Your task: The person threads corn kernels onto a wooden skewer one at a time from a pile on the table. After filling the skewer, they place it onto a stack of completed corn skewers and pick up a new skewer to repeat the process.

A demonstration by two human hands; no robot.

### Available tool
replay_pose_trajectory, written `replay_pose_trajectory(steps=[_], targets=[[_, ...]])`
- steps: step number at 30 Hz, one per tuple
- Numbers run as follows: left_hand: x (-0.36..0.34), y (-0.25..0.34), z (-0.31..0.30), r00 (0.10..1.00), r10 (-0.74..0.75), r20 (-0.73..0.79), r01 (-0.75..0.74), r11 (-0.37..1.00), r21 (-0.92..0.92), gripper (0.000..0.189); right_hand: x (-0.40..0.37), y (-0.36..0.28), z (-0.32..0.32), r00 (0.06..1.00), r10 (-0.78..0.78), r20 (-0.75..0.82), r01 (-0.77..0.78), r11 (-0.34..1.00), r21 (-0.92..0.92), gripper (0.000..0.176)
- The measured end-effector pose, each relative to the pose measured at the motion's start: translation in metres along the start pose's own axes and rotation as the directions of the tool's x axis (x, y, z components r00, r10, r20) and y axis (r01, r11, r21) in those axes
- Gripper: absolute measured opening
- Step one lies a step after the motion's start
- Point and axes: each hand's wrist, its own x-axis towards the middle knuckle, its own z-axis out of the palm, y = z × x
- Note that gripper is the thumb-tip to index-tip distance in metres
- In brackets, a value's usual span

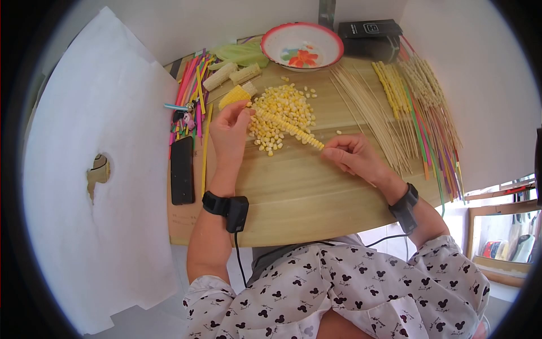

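Note:
A skewer of corn kernels [291,129] slants between my two hands above a pile of loose corn kernels [288,104]. My right hand [355,157] is closed in a pinch on the skewer at the lower end of the threaded row. At the upper end, my left hand [228,127] has thumb and fingers pinched together, with a kernel showing at the fingertips; the skewer's tip there is hard to make out. Just beyond the left fingers lies a partly stripped corn cob [234,96].
Bare cobs [220,76] and green husk [243,53] lie behind the pile, beside an enamel bowl [302,48]. Bare skewers [372,116] and finished corn skewers [392,90] are on the right. At left are a phone [182,169] and colored sticks [186,85].

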Motion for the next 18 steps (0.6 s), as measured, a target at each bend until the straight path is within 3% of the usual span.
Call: replay_pose_trajectory(steps=[6, 11, 18], targets=[[0.007, -0.003, -0.007, 0.999, -0.026, 0.037, 0.032, 0.981, -0.190, 0.021, 0.002, 0.005, -0.007, 0.999, 0.006, 0.050, -0.013, 0.990, 0.142, 0.018], [0.009, -0.003, -0.010, 0.975, -0.147, 0.164, 0.210, 0.843, -0.494, 0.022, 0.002, 0.006, -0.009, 0.995, 0.025, 0.099, -0.048, 0.968, 0.246, 0.018], [0.010, -0.004, -0.014, 0.961, -0.159, 0.225, 0.267, 0.743, -0.613, 0.018, 0.001, 0.004, -0.011, 0.990, 0.043, 0.136, -0.093, 0.918, 0.387, 0.017]])
